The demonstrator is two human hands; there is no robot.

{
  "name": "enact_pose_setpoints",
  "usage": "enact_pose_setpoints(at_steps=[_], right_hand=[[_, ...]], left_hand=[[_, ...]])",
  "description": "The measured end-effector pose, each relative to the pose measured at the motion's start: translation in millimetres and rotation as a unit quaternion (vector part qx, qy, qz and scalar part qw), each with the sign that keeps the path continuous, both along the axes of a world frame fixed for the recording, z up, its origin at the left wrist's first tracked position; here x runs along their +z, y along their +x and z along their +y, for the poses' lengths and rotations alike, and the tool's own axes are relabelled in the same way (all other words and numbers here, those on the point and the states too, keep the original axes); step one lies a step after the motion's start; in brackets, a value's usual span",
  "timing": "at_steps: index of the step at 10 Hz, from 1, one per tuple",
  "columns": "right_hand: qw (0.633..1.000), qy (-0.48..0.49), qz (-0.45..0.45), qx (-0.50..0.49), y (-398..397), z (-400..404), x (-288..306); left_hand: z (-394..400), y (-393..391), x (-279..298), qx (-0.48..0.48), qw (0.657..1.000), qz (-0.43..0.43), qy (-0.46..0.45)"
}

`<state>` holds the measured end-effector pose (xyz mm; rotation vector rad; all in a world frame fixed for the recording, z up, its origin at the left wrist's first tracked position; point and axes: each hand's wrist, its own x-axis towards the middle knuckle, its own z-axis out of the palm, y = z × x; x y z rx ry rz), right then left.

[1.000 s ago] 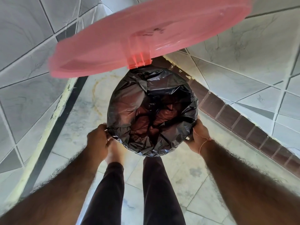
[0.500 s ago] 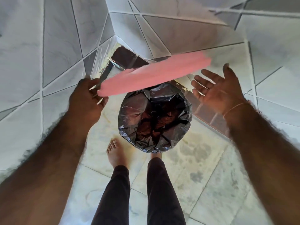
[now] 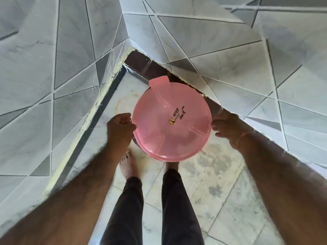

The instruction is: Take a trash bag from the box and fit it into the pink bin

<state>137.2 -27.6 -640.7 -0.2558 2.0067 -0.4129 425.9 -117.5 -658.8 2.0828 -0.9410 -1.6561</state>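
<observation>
We are standing over the pink bin (image 3: 150, 152), which is sitting on the marble floor (image 3: 221, 183) in a tiled corner, just ahead of our bare feet. Its round pink lid (image 3: 172, 121) is lying flat across the top, so from the head view the lid is covering nearly all of the bin, with only a thin dark sliver showing under its near-left edge. We are judging that sliver to be the trash bag (image 3: 135, 141) folded over the rim, though it is too small to tell for sure. The box is not showing anywhere.

The relation that matters is this: the lid is lying directly between our two hands, with its hinge tab (image 3: 159, 80) pointing away from us toward the wall (image 3: 221, 59). Our left hand (image 3: 121, 128) is touching the lid's left edge, fingers curled in loosely and gripping nothing that we can make out. Our right hand (image 3: 228, 126) is hovering just beside the right edge, fingers spread apart and holding nothing, with the wall close behind it.

The left hand is the nearer one, already in contact. We are judging the fitting as all but done, with only pressing the lid level or letting go remaining.
</observation>
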Motion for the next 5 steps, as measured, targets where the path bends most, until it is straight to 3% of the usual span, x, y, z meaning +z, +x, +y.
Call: enact_pose_setpoints(at_steps=[1,2,3,4,5], right_hand=[[0.978,-0.035,0.125,0.164,44,8,-5],[0.876,-0.015,0.207,0.435,90,17,-7],[0.829,0.038,0.203,0.519,107,21,-8],[0.852,0.036,0.178,0.490,99,1,17],[0.846,-0.030,0.218,0.485,90,-15,64]], left_hand=[[17,-20,6,-0.176,0.975,-0.104,-0.092],[39,-34,3,-0.438,0.865,-0.148,-0.194],[52,-34,1,-0.596,0.748,-0.225,-0.186],[37,-33,23,-0.621,0.733,-0.228,-0.162],[18,-31,67,-0.591,0.746,-0.229,-0.204]])
